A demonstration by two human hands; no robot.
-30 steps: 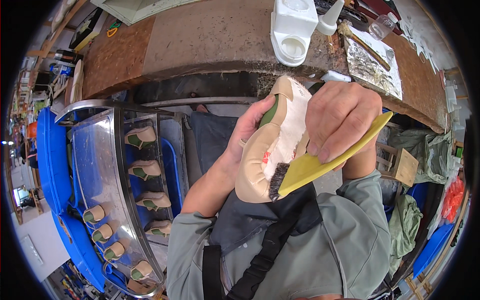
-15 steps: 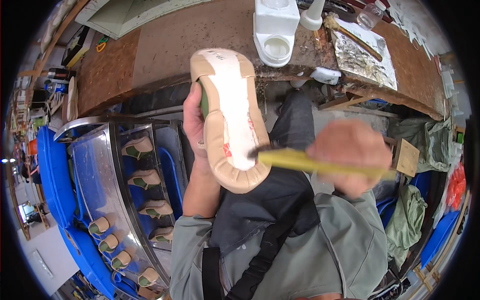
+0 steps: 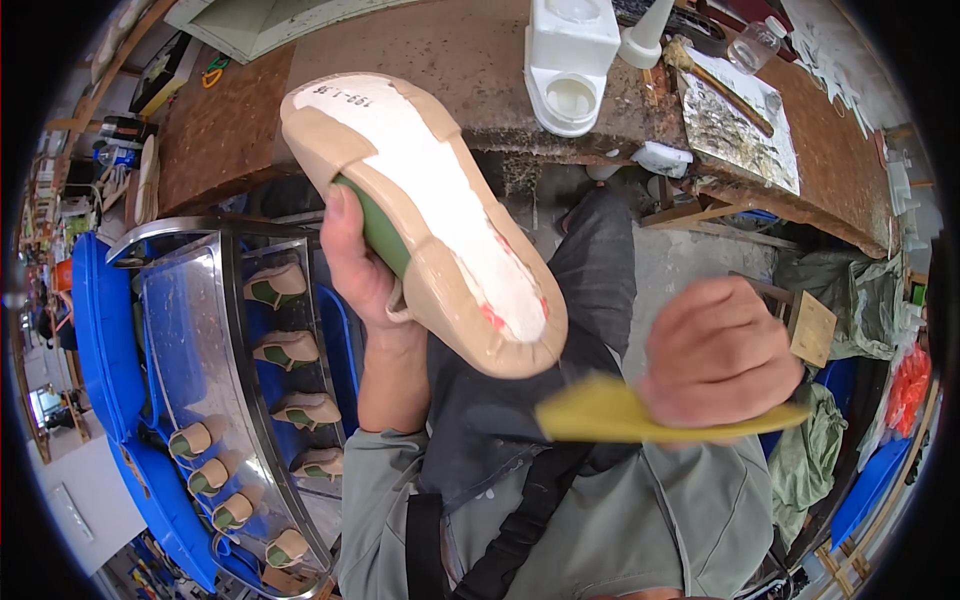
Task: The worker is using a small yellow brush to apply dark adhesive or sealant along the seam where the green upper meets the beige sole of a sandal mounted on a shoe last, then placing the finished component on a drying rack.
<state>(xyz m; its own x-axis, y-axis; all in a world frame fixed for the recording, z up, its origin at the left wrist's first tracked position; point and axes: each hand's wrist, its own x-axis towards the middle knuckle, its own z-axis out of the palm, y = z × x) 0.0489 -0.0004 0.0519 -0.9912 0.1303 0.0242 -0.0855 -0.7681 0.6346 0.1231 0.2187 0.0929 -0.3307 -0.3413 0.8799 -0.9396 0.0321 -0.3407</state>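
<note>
A beige shoe upper on a green last [image 3: 465,290] is tilted sole-side up in front of me, its top leaning left. White insole shows along the middle, with small red patches near the lower end. My left hand [image 3: 365,265] is closed around the shoe's left side, thumb on the green last; the other fingers are hidden behind it. To the right, below the shoe's lower end and apart from it, my right hand [image 3: 715,355] grips a yellow-handled brush [image 3: 590,410]. Motion blurs the brush, and its bristles cannot be made out.
A metal rack [image 3: 235,330] with several similar beige shoes [image 3: 285,348] stands at left beside blue bins [image 3: 110,350]. On the worn workbench [image 3: 400,45] are a white container [image 3: 570,60], a clear bottle [image 3: 757,45], and another brush [image 3: 735,95] on a stained sheet [image 3: 745,130].
The brush has come off the white insole and moved down, with my right hand lower. The shoe's upper end has swung left in my left hand.
</note>
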